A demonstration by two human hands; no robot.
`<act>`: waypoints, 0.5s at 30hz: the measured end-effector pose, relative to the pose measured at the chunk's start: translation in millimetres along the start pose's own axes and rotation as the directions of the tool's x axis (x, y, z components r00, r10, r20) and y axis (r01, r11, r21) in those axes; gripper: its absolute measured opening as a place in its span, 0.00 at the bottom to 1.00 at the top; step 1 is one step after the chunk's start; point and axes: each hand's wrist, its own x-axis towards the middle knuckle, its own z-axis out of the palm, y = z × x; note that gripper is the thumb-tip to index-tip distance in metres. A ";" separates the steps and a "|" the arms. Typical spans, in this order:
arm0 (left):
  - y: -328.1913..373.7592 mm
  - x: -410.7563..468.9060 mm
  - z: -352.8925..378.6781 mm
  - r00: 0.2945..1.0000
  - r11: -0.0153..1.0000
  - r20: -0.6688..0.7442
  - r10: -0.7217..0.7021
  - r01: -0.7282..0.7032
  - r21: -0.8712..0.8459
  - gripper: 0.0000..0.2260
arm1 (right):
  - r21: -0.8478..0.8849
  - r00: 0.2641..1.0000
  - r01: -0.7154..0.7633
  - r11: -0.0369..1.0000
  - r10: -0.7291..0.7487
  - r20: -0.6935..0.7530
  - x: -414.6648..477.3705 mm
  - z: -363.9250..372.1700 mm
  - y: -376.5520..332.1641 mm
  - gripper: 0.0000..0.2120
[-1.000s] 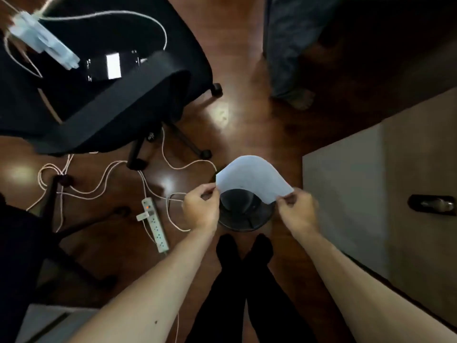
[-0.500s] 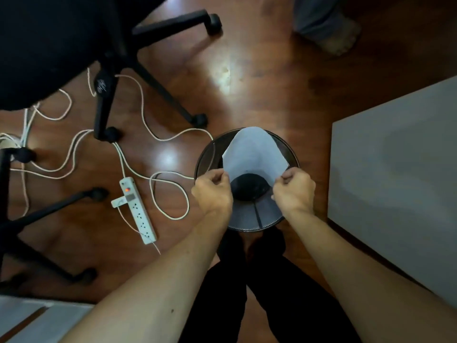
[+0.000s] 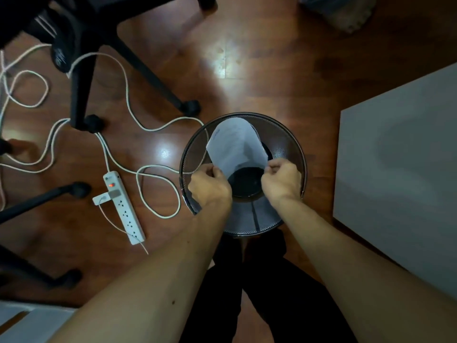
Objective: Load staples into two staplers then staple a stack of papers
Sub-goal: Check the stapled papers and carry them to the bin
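Dropped the paper [image 3: 235, 144] lower over the round bin [image 3: 282, 147], curled like a slide, pinched at its near edge by left hand [image 3: 210, 186] and right hand [image 3: 282, 180]; best to keep it over the middle and tip slowly.

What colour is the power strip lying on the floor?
The power strip is white, with a red light glowing near one end; seen in the head view.

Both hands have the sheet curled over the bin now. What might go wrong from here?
1. The paper, pinched only at its near corners by the left hand and right hand, may drop into the bin.
2. A white cord loops right beside the bin, near a lit power strip; a step left might snag it.
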 end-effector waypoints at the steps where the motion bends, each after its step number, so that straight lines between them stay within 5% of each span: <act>1: -1.4 2.0 0.2 1.000 1.000 0.003 0.013 -0.013 -0.006 0.08 | 0.000 1.000 0.003 1.000 -0.003 0.019 0.5 0.0 0.4 0.10; 10: -2.3 11.3 -6.3 0.991 0.993 0.127 0.042 -0.028 -0.112 0.19 | 0.144 0.997 -0.052 0.988 0.043 0.061 -1.9 -3.4 -5.3 0.16; 15: 0.3 9.3 -19.2 0.985 0.992 0.158 0.064 -0.046 -0.117 0.15 | 0.139 0.997 -0.042 0.989 0.033 0.066 -6.3 -2.5 -4.5 0.18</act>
